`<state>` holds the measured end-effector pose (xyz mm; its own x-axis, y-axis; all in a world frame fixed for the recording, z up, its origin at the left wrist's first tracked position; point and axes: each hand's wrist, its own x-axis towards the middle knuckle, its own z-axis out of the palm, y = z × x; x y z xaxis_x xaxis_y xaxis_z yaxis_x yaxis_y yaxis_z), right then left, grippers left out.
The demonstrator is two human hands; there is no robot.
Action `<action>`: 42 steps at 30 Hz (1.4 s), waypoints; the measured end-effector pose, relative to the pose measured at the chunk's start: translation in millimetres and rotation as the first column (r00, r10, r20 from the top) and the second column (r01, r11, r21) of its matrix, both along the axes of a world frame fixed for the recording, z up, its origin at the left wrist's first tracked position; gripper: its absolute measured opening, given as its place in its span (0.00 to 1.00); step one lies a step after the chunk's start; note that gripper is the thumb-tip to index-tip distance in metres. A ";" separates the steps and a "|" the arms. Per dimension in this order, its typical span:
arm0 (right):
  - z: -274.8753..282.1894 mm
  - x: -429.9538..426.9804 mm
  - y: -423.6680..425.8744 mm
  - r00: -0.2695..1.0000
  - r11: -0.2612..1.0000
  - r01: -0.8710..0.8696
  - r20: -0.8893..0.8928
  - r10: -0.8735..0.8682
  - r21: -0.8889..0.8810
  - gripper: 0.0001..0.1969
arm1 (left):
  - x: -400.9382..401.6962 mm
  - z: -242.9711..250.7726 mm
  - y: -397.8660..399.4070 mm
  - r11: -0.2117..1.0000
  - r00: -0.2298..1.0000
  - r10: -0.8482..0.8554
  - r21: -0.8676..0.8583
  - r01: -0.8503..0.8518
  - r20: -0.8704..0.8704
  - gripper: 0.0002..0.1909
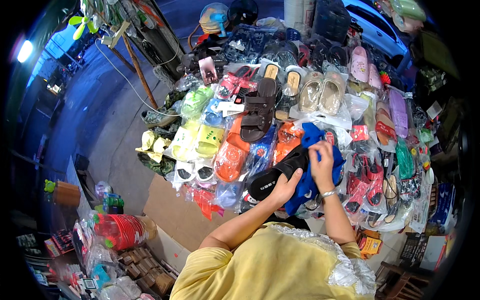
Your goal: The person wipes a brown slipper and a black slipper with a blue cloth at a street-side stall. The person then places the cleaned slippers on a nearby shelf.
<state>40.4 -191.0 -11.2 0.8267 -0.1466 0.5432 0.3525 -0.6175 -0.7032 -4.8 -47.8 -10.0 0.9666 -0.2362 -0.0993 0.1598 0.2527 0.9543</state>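
My left hand grips a black sandal by its strap side, with the sole's inner face up and printed writing near the heel. A blue cloth drapes beside and behind the sandal. My right hand, with a bracelet at the wrist, pinches this cloth near the sandal's toe end; the fingertips are partly hidden. Just beyond, a dark brown sandal lies unwrapped on top of the other footwear. An orange slipper with a bear print lies left of the hands.
Bagged footwear covers the stall, including yellow-green slides, beige shoes and red sandals. A wooden pole and white cable stand at the left. Red stacked goods and small brown boxes sit low left.
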 end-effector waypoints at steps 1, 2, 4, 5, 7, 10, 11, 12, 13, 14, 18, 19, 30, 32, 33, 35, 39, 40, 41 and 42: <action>-1.4 7.1 -10.7 0.996 0.995 0.089 -0.018 -0.088 0.038 0.02 | -1.2 1.1 4.7 1.000 1.000 0.000 0.000 0.000 -0.001 0.23; -6.2 12.1 -27.6 0.989 0.987 0.147 -0.006 -0.147 0.061 0.02 | -2.4 3.4 12.2 0.994 0.996 -0.079 0.073 0.077 0.031 0.21; 2.3 13.4 -36.7 0.981 0.977 0.186 0.032 -0.191 0.105 0.03 | -4.5 3.4 17.9 0.983 0.989 -0.116 0.156 0.102 0.088 0.17; 17.2 6.9 -35.9 0.983 0.978 0.168 0.058 -0.176 0.126 0.03 | 0.7 -0.3 19.9 0.984 0.990 -0.106 0.155 0.092 0.088 0.17; 43.2 -15.8 -10.5 0.997 0.992 -0.011 0.072 0.002 0.123 0.07 | 8.3 -9.0 21.6 0.951 0.938 -0.095 0.308 -0.013 0.333 0.13; 57.8 -34.7 36.9 0.910 0.912 -0.409 -0.078 0.407 -0.018 0.18 | 11.5 -10.8 17.1 0.889 0.936 -0.224 0.450 0.081 0.273 0.14; 48.0 -34.1 42.2 0.942 0.899 -0.331 -0.051 0.330 -0.288 0.17 | 12.3 -34.6 16.0 0.888 0.872 -0.210 0.460 -0.020 0.443 0.13; 38.7 -28.5 42.0 0.947 0.908 -0.321 -0.092 0.308 -0.269 0.16 | 19.1 -63.1 24.9 0.728 0.866 -0.395 0.680 0.091 0.307 0.14; 28.5 -20.3 32.3 0.954 0.923 -0.294 -0.136 0.268 -0.249 0.15 | 20.0 -51.1 23.3 0.814 0.944 -0.255 0.574 0.091 0.211 0.15; 19.1 -11.0 21.9 0.978 0.940 -0.202 -0.114 0.177 -0.275 0.12 | 17.4 -38.1 23.6 0.841 0.943 -0.237 0.536 0.078 0.234 0.15; 13.5 6.8 -5.2 0.990 0.976 -0.019 -0.141 -0.012 -0.217 0.07 | 15.8 -37.9 20.9 0.911 0.920 -0.154 0.412 -0.009 0.361 0.14; 19.9 8.0 -7.6 0.987 0.975 0.015 -0.150 -0.050 -0.222 0.07 | 17.8 -41.1 19.8 0.919 0.893 -0.125 0.390 -0.060 0.433 0.13; 15.0 -1.2 12.0 0.963 0.932 -0.266 -0.103 0.247 -0.248 0.09 | -2.1 -55.4 25.7 0.802 0.902 -0.291 0.595 0.048 0.320 0.17; 9.4 3.9 -5.7 0.982 0.967 -0.182 -0.084 0.169 -0.177 0.09 | 0.4 -50.0 22.1 0.834 0.880 -0.258 0.552 -0.005 0.399 0.16; 4.2 5.9 -10.1 0.988 0.982 -0.132 -0.092 0.120 -0.138 0.08 | 0.9 -48.2 21.5 0.858 0.850 -0.238 0.513 -0.043 0.469 0.15; -4.4 8.4 -15.1 0.989 0.989 -0.119 -0.097 0.111 -0.085 0.08 | 0.3 -43.3 20.8 0.871 0.864 -0.215 0.490 -0.041 0.455 0.13; -20.8 10.6 -11.8 0.998 0.998 -0.053 -0.041 0.052 -0.034 0.08 | 2.3 -52.4 23.1 0.901 0.875 -0.186 0.433 -0.030 0.448 0.12; -22.0 9.1 -11.4 0.998 0.998 -0.052 -0.039 0.051 -0.033 0.08 | 0.8 -53.8 23.6 0.900 0.874 -0.188 0.435 -0.030 0.448 0.12; -22.4 7.2 -10.2 0.998 0.998 -0.043 -0.036 0.042 -0.041 0.08 | -0.9 -55.0 24.3 0.901 0.876 -0.174 0.431 -0.043 0.451 0.13; -22.6 6.0 -10.2 0.999 0.998 -0.033 -0.034 0.032 -0.049 0.09 | -1.5 -54.8 24.2 0.903 0.877 -0.160 0.426 -0.055 0.453 0.15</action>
